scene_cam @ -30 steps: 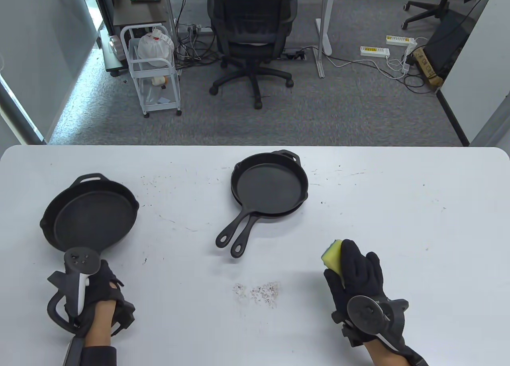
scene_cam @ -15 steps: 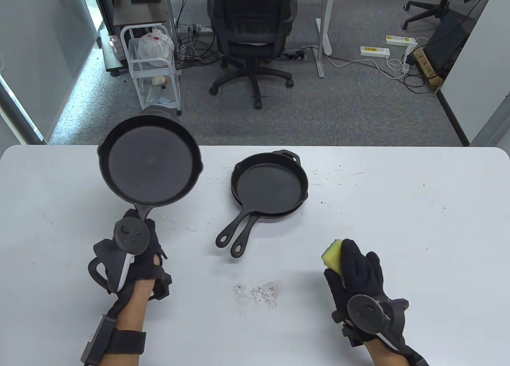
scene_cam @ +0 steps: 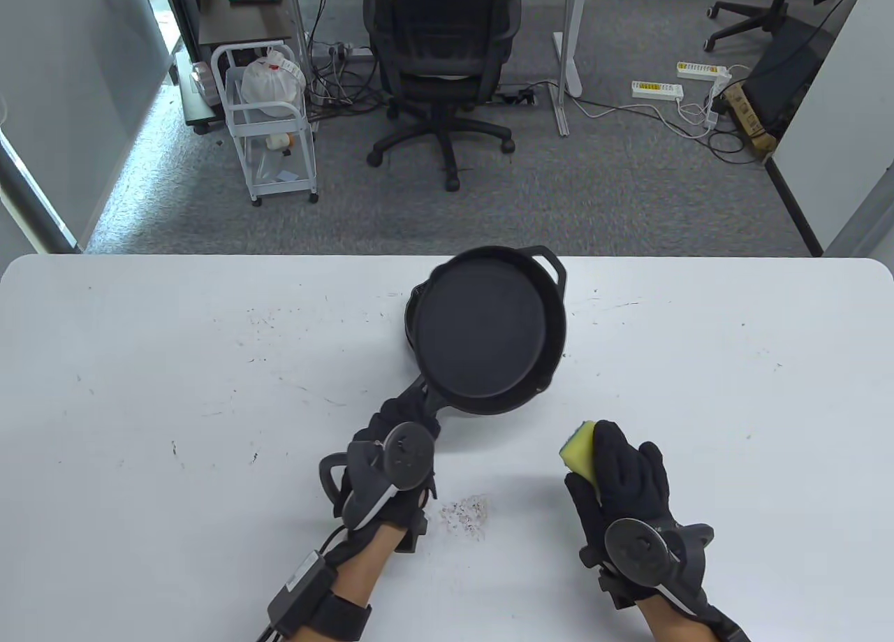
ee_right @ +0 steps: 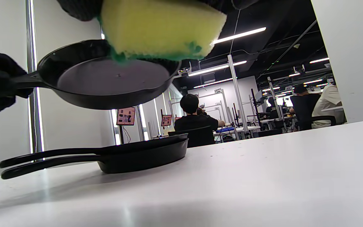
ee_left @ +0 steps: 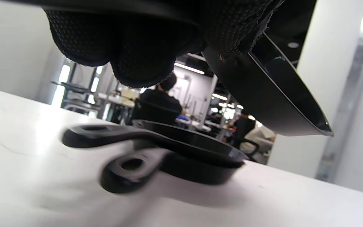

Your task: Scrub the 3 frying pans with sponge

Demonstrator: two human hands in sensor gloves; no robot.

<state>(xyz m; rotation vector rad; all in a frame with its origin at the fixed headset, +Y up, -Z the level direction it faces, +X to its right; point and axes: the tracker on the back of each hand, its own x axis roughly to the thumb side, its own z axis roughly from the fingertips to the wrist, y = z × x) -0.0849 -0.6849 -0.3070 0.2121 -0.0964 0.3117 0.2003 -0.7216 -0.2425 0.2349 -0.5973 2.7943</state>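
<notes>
Our left hand (scene_cam: 391, 460) grips the handle of the large frying pan (scene_cam: 489, 331), fingers curled round it as the left wrist view shows from below, and over the last second we have swung that pan from the far-left side of the counter (scene_cam: 140, 390), up through the air, to where it now hangs over the middle, above the two stacked pans (ee_right: 143, 151) that lie nested with their handles pointing toward us. We read this as bringing the first pan to the sponge rather than the sponge to the pan, so the scrubbing itself seems about to begin and none of the three pans looks done yet. Our right hand (scene_cam: 621, 488) has not moved in that time: it rests on the counter nearest us on the right, fingers wrapped round the yellow-and-green sponge (scene_cam: 580, 450), whose yellow end pokes out ahead of the fingertips. The held pan is clear of the counter and tilted, its cooking face turned up toward us; its near rim sits just beyond and to the left of the sponge, close but not touching. In the right wrist view the pan hangs well above the stack, with open air between them. A small scatter of crumbs (scene_cam: 464, 513) lies on the counter between our two wrists. Farther off, beyond the counter's far edge, stand an office chair (scene_cam: 443, 62) and a white wire trolley (scene_cam: 269, 125) on the grey carpet
</notes>
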